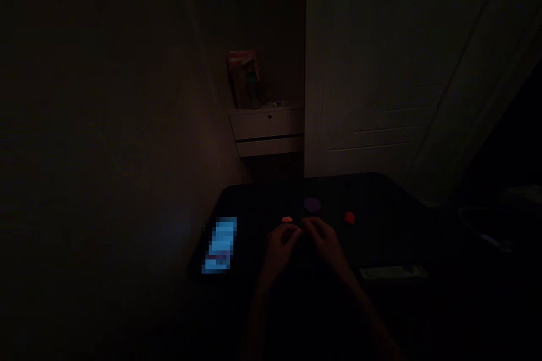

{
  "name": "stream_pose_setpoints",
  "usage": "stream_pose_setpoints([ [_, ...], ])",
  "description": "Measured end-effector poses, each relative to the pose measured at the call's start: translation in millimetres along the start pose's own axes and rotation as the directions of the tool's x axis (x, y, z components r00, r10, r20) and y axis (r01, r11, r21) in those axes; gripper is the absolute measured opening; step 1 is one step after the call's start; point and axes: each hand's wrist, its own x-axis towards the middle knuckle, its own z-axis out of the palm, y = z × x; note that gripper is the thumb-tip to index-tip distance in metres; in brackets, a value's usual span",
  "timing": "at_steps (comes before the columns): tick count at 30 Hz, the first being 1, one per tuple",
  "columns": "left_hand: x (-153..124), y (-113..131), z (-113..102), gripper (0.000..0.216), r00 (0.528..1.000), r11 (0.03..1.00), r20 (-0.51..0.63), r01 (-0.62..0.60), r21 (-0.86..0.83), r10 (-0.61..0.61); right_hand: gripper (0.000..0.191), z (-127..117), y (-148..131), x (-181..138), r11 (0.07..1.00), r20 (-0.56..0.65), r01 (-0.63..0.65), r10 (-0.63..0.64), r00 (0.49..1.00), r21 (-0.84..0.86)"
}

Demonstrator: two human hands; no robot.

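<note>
Dim light leaves much of the scene hard to read. My left hand [281, 241] and my right hand [322, 237] meet over the dark table, fingers bent and fingertips close together. A tiny pinkish spot [300, 230] shows between the fingertips; I cannot make out what it is. Just beyond my left hand lies a small bright orange-pink lump [287, 219]. A rounded red-orange lump [349, 218] sits to the right of my right hand. Farther back, beyond my right fingers, is a flat purple round thing [312, 205].
A lit, blurred-out screen [220, 245] lies at the left side of the black table [254, 197]. A pale flat item [393, 273] is at the front edge on the right. Behind stand a drawer unit [271, 124] with a box [243, 79] on it and a pale door panel [364, 67].
</note>
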Motion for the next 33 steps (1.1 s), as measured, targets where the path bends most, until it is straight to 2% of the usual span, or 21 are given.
stream_pose_setpoints([
  [8,0.0,0.0,1.0,0.018,1.0,1.0,-0.023,0.019,0.009,-0.019,0.035,0.6,3.7,0.8,1.0,0.014,-0.001,0.001,1.0,-0.009],
  [12,-0.4,2.5,0.1,0.02,0.999,1.0,-0.039,0.011,0.021,-0.01,0.036,0.3,2.8,0.1,1.0,0.008,0.002,-0.002,1.0,-0.002],
  [15,0.0,3.5,-1.0,0.013,0.998,1.0,-0.058,0.0,0.022,0.002,0.034,0.0,2.0,-0.1,1.0,0.024,-0.002,0.002,1.0,-0.007],
  [19,1.1,3.0,-1.8,0.021,0.997,0.999,-0.063,0.035,0.012,-0.035,0.031,-0.2,2.3,-0.2,1.0,0.034,-0.013,0.013,0.999,-0.001],
  [24,3.0,-2.2,-1.1,0.019,0.996,0.999,-0.079,0.039,0.002,-0.039,0.028,-0.2,4.4,-0.2,1.0,0.03,-0.025,0.026,0.999,-0.012],
  [28,4.0,-5.5,-0.1,0.019,0.995,0.998,-0.085,0.047,-0.033,-0.05,0.02,1.8,7.6,-0.8,0.991,0.017,0.086,-0.084,0.996,-0.106],
  [31,4.8,-6.5,0.6,0.021,0.993,0.994,-0.093,0.066,-0.085,-0.073,0.022,4.7,9.7,-2.5,0.945,0.107,0.217,-0.196,0.975,-0.245],
  [33,5.3,-6.9,1.1,0.025,0.99,0.99,-0.101,0.086,-0.111,-0.097,0.025,6.6,10.9,-3.7,0.908,0.155,0.256,-0.215,0.964,-0.333],
])
